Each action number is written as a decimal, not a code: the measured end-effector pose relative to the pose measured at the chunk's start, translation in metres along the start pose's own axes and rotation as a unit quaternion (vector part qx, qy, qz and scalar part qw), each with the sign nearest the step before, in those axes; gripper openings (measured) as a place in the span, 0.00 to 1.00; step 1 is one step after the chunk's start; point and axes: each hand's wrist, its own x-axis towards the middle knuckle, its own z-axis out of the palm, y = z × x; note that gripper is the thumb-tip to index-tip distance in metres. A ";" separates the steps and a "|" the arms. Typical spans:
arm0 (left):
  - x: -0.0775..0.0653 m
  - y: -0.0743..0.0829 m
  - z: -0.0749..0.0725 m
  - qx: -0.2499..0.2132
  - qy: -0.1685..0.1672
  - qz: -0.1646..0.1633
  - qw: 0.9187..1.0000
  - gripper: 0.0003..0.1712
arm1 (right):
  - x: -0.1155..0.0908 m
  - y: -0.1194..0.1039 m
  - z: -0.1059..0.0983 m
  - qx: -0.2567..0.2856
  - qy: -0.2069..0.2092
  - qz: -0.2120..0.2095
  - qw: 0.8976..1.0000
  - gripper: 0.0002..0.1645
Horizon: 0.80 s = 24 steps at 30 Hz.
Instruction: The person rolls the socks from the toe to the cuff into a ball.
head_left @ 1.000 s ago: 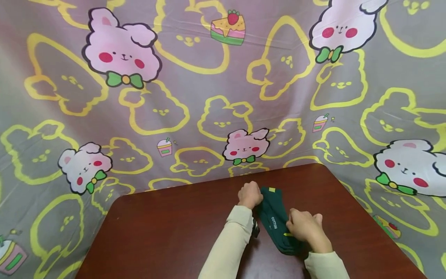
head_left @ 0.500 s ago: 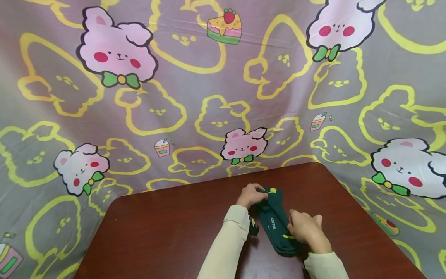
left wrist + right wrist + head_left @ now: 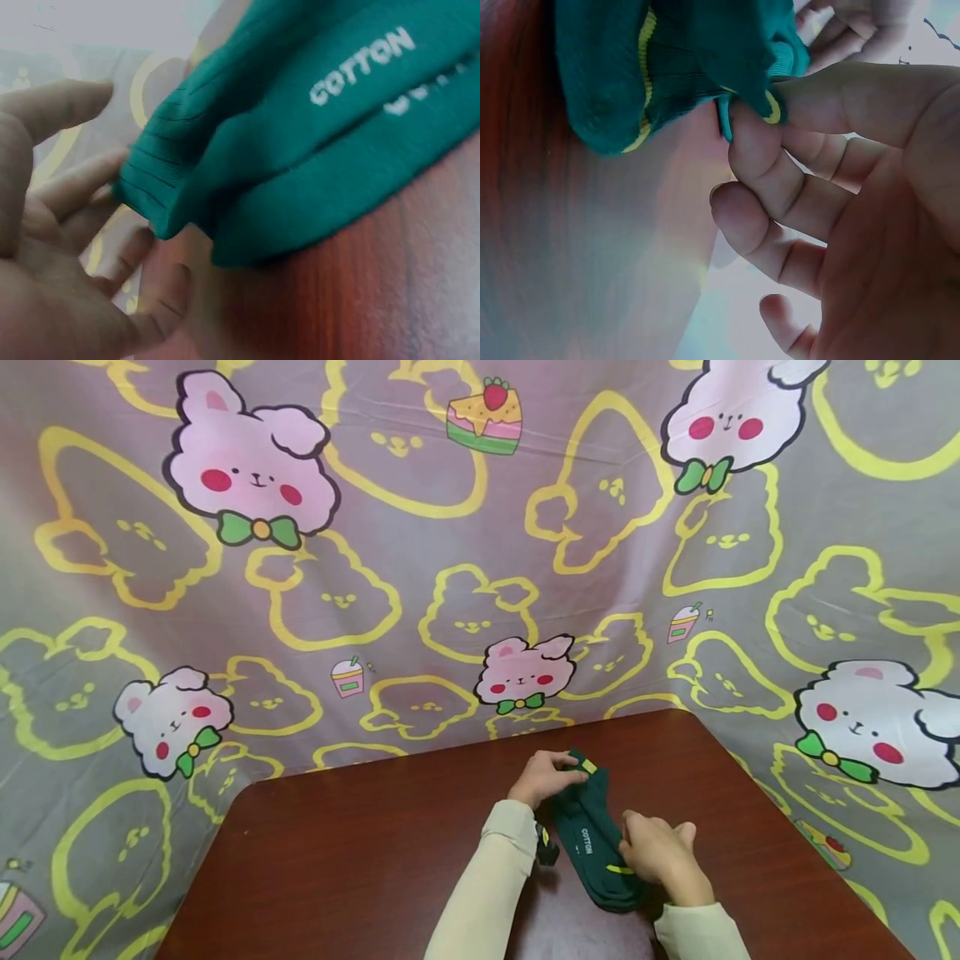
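Observation:
A pair of dark green socks (image 3: 588,835), lettered COTTON in white, lies one on the other on the brown table, cuffs towards the far edge. At the cuff end, my left hand (image 3: 542,778) has its fingers extended against the ribbed cuff (image 3: 161,187); its thumb stands apart from the fabric in the left wrist view. My right hand (image 3: 660,852) pinches an edge of the sock with a yellow stripe (image 3: 772,109) between thumb and index finger, its other fingers loosely bent. In the head view this hand hides part of the heel side.
The brown wooden table (image 3: 360,860) reaches back to a grey-pink curtain (image 3: 420,552) printed with rabbits and yellow outlines, which also hangs along both sides. A small black object (image 3: 546,847) shows beside the left wrist.
My left hand has gone from curled fingers at the cuff to extended ones laid over it. The cuff end and its yellow tag have tilted slightly. My right hand has hardly moved.

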 end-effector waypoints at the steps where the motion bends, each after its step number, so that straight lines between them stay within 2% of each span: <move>1: 0.000 -0.001 0.000 0.027 -0.008 -0.002 1.000 0.23 | 0.000 0.000 0.001 0.000 -0.001 0.000 1.000 0.14; 3: -0.002 -0.003 0.000 0.085 -0.020 -0.004 0.996 0.27 | 0.000 0.000 0.002 0.001 0.000 -0.001 1.000 0.13; 6: -0.004 -0.004 0.002 0.166 -0.027 0.001 0.986 0.29 | 0.000 0.002 0.005 0.005 -0.001 0.001 1.000 0.13; 12: -0.007 0.002 0.007 0.274 -0.032 0.014 0.961 0.32 | -0.002 0.005 0.010 0.017 -0.018 0.011 1.000 0.12; 14: -0.007 0.004 0.009 0.290 -0.027 0.016 0.957 0.32 | -0.002 0.005 0.010 0.020 -0.023 0.014 0.999 0.12; 17: -0.004 0.004 0.012 0.283 -0.016 0.027 0.958 0.28 | -0.002 0.005 0.009 0.020 -0.024 0.015 0.999 0.11; 20: -0.002 0.004 0.015 0.274 -0.019 0.042 0.961 0.19 | -0.004 0.004 0.011 0.002 0.003 0.007 1.000 0.12; 24: 0.000 0.005 0.019 0.312 -0.029 0.051 0.948 0.17 | -0.010 -0.004 0.013 -0.033 0.056 -0.028 0.997 0.13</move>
